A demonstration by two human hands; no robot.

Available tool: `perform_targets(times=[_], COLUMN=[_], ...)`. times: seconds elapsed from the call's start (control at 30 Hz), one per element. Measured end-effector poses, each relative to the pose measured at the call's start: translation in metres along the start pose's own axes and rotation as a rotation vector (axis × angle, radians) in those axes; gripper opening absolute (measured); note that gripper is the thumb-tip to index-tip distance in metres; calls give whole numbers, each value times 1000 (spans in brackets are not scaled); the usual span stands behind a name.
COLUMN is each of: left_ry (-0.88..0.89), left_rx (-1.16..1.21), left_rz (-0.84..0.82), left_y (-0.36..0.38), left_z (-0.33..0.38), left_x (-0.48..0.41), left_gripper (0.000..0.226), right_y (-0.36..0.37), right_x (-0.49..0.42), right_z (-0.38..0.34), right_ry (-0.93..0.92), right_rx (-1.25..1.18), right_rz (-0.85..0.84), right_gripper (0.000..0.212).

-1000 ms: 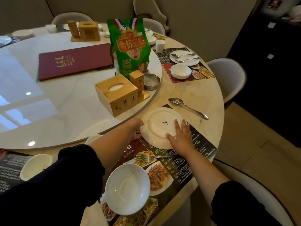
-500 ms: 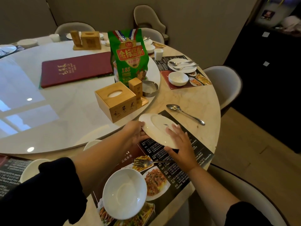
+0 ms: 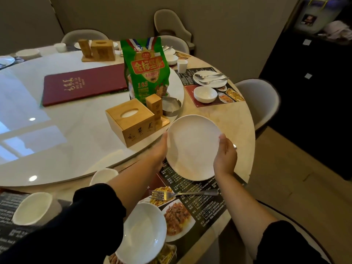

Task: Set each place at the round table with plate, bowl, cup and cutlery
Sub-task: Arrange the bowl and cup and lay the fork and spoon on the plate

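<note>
A round white glazed plate [image 3: 192, 147], smooth and shallow with a low rim, is held clear of the table just right of the square pale-wood tissue box [image 3: 131, 121], tilted so its hollow face turns toward the camera; the left hand [image 3: 159, 151] grips its left edge, thumb along the rim and fingers hidden behind; the right hand [image 3: 225, 155] grips the opposite edge, thumb on the rim and fingers curled round the back; both forearms are bare below dark sleeves. Under the plate, on the camera side of the box, lies a dark printed paper placemat [image 3: 190, 195] with white lettering and glossy food photographs; a shiny steel fork [image 3: 171, 194] lies flat across it, tines pointing left; nearer the camera than the fork sits a deep white ceramic bowl [image 3: 144, 233], smooth inside. A plain white handleless cup [image 3: 36, 208] stands well to the camera side and left of the box. The box rests on a glossy white round turntable [image 3: 57, 130] set on the beige marble-patterned table [image 3: 234, 130]; directly behind the box stands a crinkled green foil snack bag [image 3: 146, 71] with red and gold lettering; behind and left of the box lies a flat burgundy menu cover [image 3: 83, 84]; a dull round metal ashtray [image 3: 171, 107] sits just behind and right of the box.
</note>
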State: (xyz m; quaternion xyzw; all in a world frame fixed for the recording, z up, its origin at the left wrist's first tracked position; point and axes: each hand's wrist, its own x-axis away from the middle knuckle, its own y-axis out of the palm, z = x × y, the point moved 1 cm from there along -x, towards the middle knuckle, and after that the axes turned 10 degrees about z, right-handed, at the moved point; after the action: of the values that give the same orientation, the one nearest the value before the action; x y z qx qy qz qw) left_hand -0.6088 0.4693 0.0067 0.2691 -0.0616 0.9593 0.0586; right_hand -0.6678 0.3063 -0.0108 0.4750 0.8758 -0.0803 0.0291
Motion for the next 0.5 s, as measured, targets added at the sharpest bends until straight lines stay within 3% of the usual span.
perform_targets(times=[0.23,0.5], left_ry=[-6,-39], left_rx=[-86,-90], left_rz=[40,69], left_y=[-8,-15], left_z=[-15,-26], left_x=[-14,-28], left_gripper=[70,68], right_y=[11,14], right_x=[-9,-19], right_z=[37,71], right_ry=[120,91], right_rx=[108,412], right_rz=[-11,-61], right_gripper=[22,55])
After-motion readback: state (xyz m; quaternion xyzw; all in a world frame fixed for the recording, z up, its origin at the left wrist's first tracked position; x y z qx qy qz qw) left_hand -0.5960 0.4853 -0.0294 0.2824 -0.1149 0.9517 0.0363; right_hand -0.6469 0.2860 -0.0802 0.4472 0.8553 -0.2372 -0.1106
